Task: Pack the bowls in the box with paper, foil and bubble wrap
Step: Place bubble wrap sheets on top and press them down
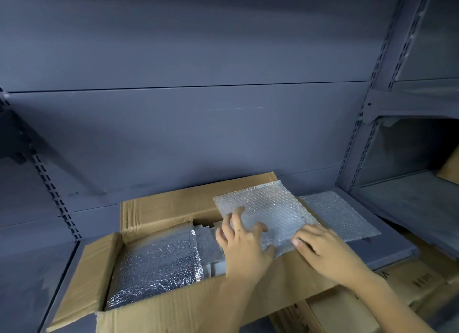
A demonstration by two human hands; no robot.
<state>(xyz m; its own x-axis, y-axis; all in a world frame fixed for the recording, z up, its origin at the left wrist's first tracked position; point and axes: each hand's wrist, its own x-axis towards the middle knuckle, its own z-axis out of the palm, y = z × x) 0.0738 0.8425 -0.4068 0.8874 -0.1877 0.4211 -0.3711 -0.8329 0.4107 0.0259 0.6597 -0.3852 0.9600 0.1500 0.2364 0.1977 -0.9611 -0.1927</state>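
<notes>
Left hand (243,240) lies spread, fingers straight, pressing the bubble wrap sheet (270,206) over the right half of the cardboard box (173,308). Right hand (325,253) rests bent-fingered on its near corner; pinching or not, I cannot tell. Foil-wrapped bundle (159,265) sits inside, left. Best to lower the sheet flat and tuck its edges evenly within the walls.
</notes>
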